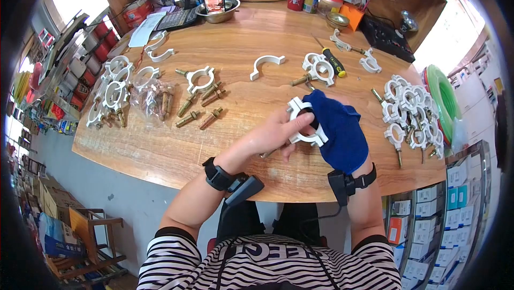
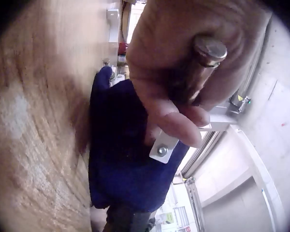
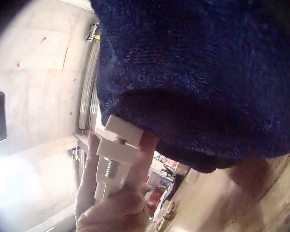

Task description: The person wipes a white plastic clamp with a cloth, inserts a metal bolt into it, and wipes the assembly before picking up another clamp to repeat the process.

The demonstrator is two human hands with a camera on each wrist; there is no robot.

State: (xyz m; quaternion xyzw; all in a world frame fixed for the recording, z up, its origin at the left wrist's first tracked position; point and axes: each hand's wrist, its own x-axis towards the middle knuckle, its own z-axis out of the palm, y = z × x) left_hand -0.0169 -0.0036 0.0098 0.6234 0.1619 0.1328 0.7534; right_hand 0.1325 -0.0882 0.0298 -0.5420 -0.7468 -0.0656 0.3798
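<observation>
My left hand grips a white pipe clamp, thumb across the ring. A metal anchor bolt sticks out from between its fingers in the left wrist view. The clamp's side screw shows in the right wrist view. Over my right hand lies a dark blue cloth, held up against the clamp's right side; the cloth hides the fingers. Ahead of the hands are another pair of clamps and a yellow-and-black screwdriver.
White clamps are piled at the left and right of the wooden table. Loose anchor bolts lie left of the hands, beside a clear plastic bag. A half ring sits mid-table. Green coiled tubing stands at the right edge.
</observation>
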